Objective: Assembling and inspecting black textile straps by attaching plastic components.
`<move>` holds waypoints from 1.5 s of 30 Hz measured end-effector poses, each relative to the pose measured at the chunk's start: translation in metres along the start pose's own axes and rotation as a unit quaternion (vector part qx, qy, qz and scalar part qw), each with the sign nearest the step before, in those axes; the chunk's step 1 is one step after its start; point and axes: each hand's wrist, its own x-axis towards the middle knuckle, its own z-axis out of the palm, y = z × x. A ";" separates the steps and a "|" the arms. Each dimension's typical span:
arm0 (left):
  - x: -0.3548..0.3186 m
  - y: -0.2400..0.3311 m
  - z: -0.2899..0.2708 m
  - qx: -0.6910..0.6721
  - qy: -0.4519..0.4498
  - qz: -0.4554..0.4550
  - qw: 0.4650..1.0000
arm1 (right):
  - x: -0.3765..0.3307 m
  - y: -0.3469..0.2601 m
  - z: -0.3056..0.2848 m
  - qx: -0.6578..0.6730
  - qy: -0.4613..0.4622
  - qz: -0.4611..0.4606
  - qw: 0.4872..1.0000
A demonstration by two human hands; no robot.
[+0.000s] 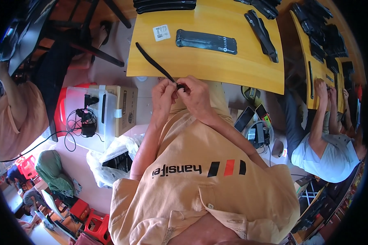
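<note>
A narrow black strap runs from the yellow table toward me. Its near end is pinched between my left hand and my right hand, just off the table's front edge. The fingers of both hands are closed and nearly touching, and they cover most of that end. A small dark piece shows at the right fingertips. Beyond my hands, a flat black sleeve lies on the tabletop. To its left is a white printed label. A folded black strap-like item lies at the right.
Black items are stacked at the table's far edge. On my left stand a clear bin with black cables and a cardboard box, with a plastic bag nearby. Co-workers sit at the left and right.
</note>
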 end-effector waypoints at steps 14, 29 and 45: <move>-0.001 0.003 0.002 0.092 0.026 0.183 0.979 | -0.001 -0.001 0.005 0.236 0.005 0.184 0.954; -0.015 0.035 0.000 -0.057 0.050 0.126 0.989 | 0.019 -0.022 -0.026 0.276 -0.096 0.088 0.952; -0.021 0.038 0.001 0.006 -0.064 0.092 0.994 | 0.045 -0.010 -0.053 0.263 -0.391 0.197 0.860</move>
